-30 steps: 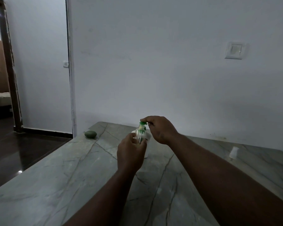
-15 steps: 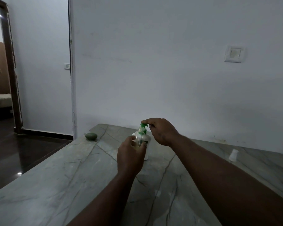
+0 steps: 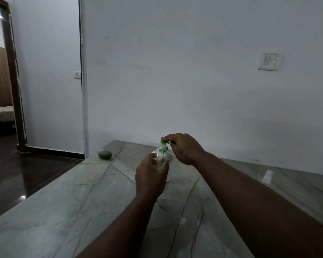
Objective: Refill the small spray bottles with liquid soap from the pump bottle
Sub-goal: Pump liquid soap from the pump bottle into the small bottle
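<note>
Fingers [image 3: 171, 139] of the right hand [image 3: 186, 148] pinch the green pump head [image 3: 164, 142], its spout just above the upright spray bottle [image 3: 161, 154] gripped in the left hand [image 3: 150, 175].

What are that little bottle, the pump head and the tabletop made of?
The little bottle: clear plastic, perhaps glass; you see through it. The pump head: opaque green, likely plastic. The tabletop: polished grey-green stone, probably marble; dark veins, soft sheen.

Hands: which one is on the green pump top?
The right hand, whose fingertips hold the pump; the left hand instead grips the small clear bottle just below it.
</note>
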